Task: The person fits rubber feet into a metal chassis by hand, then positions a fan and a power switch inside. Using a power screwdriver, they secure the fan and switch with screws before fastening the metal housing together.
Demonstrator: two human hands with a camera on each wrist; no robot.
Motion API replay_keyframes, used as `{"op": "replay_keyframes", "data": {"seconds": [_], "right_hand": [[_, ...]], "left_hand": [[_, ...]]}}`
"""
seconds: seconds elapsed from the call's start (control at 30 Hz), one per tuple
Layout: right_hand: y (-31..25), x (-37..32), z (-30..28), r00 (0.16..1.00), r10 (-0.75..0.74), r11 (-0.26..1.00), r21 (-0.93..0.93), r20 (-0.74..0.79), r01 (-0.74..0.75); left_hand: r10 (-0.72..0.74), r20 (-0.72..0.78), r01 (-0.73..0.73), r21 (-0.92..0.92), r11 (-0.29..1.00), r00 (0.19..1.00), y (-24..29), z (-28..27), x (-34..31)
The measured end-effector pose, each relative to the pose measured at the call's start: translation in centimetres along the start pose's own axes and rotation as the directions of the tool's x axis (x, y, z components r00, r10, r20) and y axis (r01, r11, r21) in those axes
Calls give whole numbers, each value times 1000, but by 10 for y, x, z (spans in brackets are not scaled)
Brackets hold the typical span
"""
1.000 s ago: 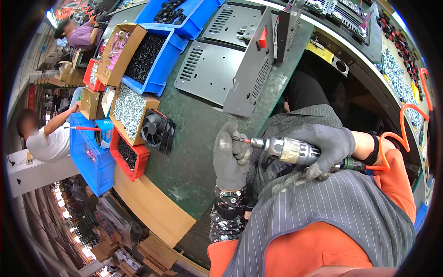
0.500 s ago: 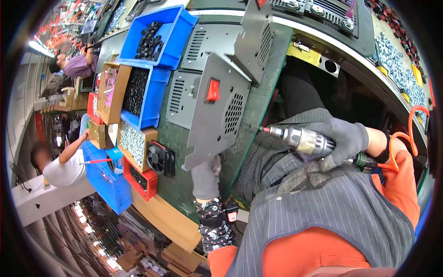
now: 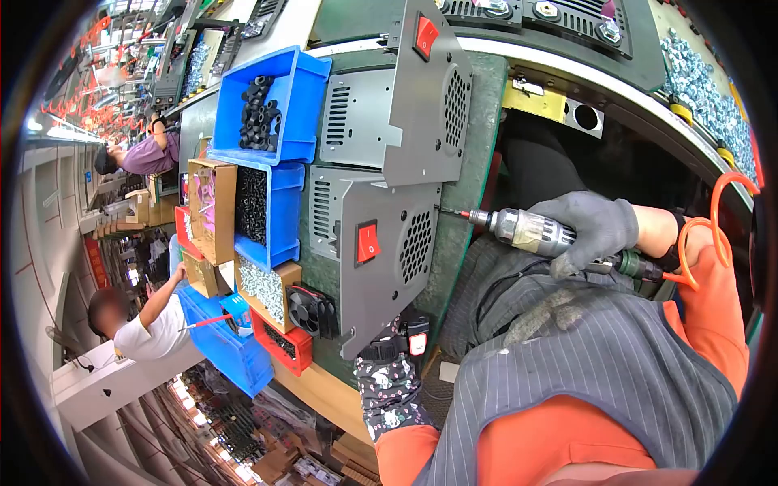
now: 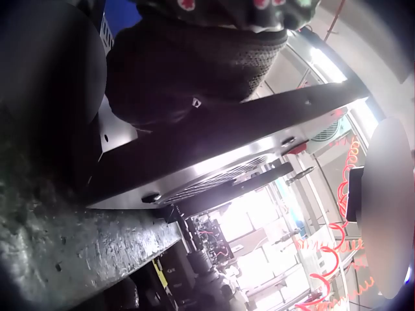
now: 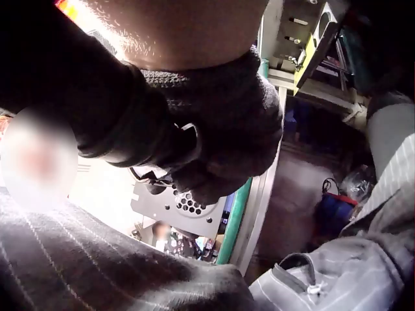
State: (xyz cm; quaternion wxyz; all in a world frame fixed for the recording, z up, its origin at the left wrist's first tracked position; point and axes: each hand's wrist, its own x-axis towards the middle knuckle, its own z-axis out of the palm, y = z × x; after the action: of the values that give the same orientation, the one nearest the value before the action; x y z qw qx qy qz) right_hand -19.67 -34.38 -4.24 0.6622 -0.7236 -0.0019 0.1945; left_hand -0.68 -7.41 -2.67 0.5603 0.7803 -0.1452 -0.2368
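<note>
In the head view my gloved right hand grips a pneumatic screwdriver with an orange air hose. Its bit points left, the tip right at the edge of a grey metal panel. That panel stands upright and carries a red rocker switch and a round hole grille. My left hand is behind the panel; its glove shows dark against the metal in the left wrist view, the fingers hidden. I cannot tell whether they grip it. In the head view only the left wrist and patterned sleeve show below the panel.
A second panel with a switch stands farther back. Along the left are blue bins of black parts, a cardboard box of screws, a red bin and a black fan. Two people are in the background.
The left hand has left the screwdriver's bit and moved behind the near panel, which has turned to show its switch side. The bit has come to the panel's edge. The head view has shifted.
</note>
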Motion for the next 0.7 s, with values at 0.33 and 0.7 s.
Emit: {"op": "replay_keyframes", "data": {"seconds": [0.33,0.7], "right_hand": [[-6,11,-10,998,-15,999,32,63,13],[17,-2,3,998,-53,994,95,14,52]], "left_hand": [[-62,128,51,84,995,990,1,5,0],[-58,-293,73,40,997,954,100,-113,86]]}}
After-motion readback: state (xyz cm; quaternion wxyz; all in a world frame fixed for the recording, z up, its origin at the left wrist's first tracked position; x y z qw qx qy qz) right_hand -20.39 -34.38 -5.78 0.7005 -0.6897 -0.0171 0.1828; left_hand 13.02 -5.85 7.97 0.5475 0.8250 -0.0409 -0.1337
